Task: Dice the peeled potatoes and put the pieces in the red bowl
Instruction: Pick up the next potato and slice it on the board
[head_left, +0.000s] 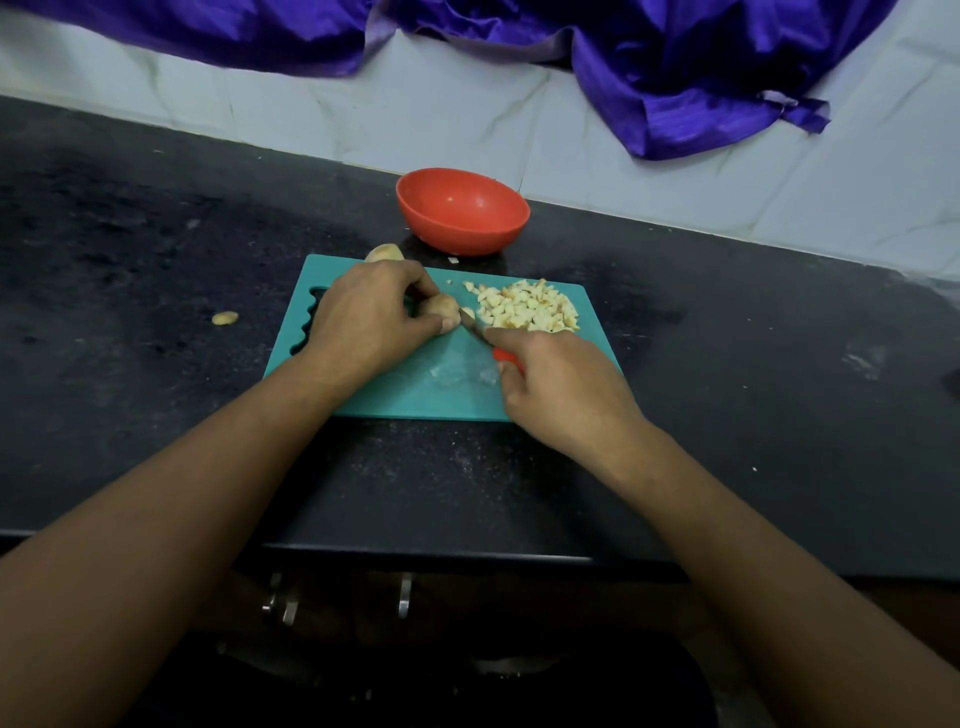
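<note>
Head view:

1. The left hand (369, 317) is curled over a partly cut potato (441, 306) on the teal cutting board (415, 387), with fingers and thumb clamped round it. The right hand (561, 384) is closed round the red handle of a knife (475, 332), whose blade is angled at the potato's cut end.
2. The diced pieces (530, 312) lie heaped on the far right part of the board. The red bowl (462, 210) stands beyond the board, near the far edge of the surface (156, 260), and looks empty. I judge that no dice have been transferred yet.
3. Risk: the left thumb tip lies just beside the blade. With so short a stub to hold, a slip of the knife could nick it.
4. Risk: the heap reaches near the board's right edge, so a sideways sweep of the blade could push dice off onto the surface. One stray bit (453, 261) lies between the board and the bowl.
5. Risk: the bowl looks round-bottomed and tilted, so it may rock when dice are tipped in.
6. A whole peeled potato (384, 253) sits at the board's far left corner and could roll. A scrap (225, 318) lies well apart, toward the left of the surface.
7. Hidden:
   - The hands cover most of the blade and the cut face.
   - The right hand's fingers under the handle cannot be seen.
   - The right hand covers the board's near right corner.
   - I cannot tell whether the whole potato rests on the board or just behind it.
</note>
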